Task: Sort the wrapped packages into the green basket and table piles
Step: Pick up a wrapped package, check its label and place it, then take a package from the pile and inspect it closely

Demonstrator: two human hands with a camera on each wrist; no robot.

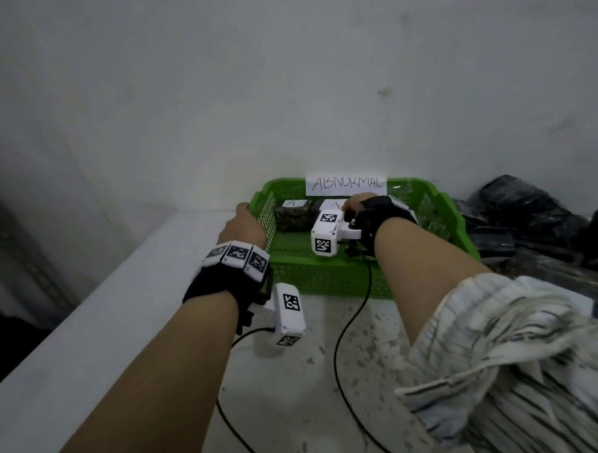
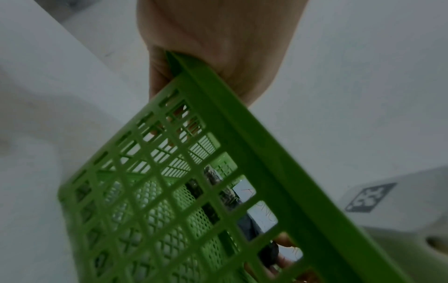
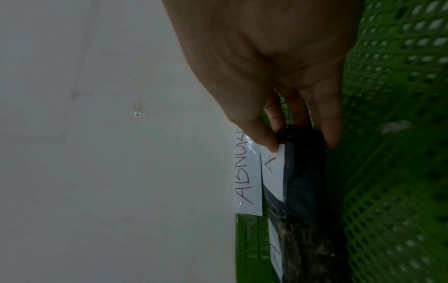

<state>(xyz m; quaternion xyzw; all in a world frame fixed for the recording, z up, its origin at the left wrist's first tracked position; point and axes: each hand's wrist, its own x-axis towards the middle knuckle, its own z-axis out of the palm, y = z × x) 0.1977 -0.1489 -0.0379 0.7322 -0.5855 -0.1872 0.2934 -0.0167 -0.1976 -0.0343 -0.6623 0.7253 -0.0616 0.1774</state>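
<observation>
Head view: pale table top (image 1: 99, 313), white along the left, worn and speckled with grey flecks toward the near middle, pushed up against a plain whitish wall (image 1: 284, 73) marked by a small dark smudge at upper right. At the table's far edge, against that wall, a green basket (image 1: 334, 276) with perforated floor and latticed sides, a white paper label (image 1: 345, 184) handwritten "ABNORMAL" fixed on its back rim. Inside, along the back wall, two dark wrapped packages side by side, each with a white slip marked "A": left package (image 1: 293, 215) lying free, right package (image 3: 303, 172) under the right hand (image 1: 360, 204). In the right wrist view, thumb and fingertips (image 3: 271, 143) closed around that package's end, thumb tip pressed on the corner of its slip. Left hand (image 1: 244, 225) at the basket's left rim; in the left wrist view, fingers curled over and clamped on the rim's corner, with table and wall blurred behind. Right of the basket, a heap of black wrapped packages (image 1: 523, 216) on the table. Tagged white camera units and black straps on both wrists, black cables trailing across the speckled surface. Striped sleeve (image 1: 502, 354) on the right arm.
</observation>
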